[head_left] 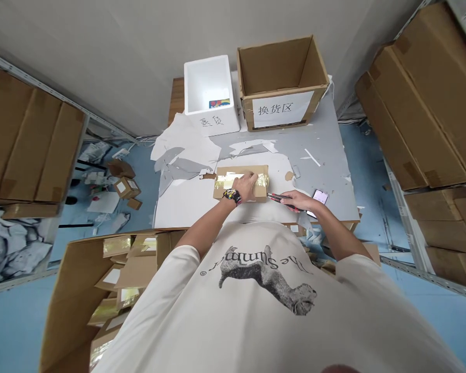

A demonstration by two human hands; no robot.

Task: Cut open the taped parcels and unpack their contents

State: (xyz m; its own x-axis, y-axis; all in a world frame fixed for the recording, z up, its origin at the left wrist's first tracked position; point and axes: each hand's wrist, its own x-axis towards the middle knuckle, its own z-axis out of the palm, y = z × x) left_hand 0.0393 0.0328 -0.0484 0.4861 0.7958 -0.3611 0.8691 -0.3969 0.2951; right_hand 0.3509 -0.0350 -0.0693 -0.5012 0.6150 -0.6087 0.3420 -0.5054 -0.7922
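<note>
A small taped cardboard box (224, 190) lies on the table in front of me. My left hand (247, 185), with a watch at its wrist, presses down on the box's top, its fingers bent over the far part and holding it steady. Just right of the box, my right hand (298, 199) is closed around a slim black-and-red tool (277, 197) that looks like a utility knife. Its tip points left, at the box's right end; whether it touches the cardboard I cannot tell. A phone (319, 197) with a lit screen lies beside my right wrist.
At the table's back stand a white foam box (213, 122) with a colourful item inside and a large open carton (281, 111) with a label. Torn paper (186, 140) lies at left. A big carton full of parcels (68, 290) is at my left; stacked cartons (419, 109) flank the right.
</note>
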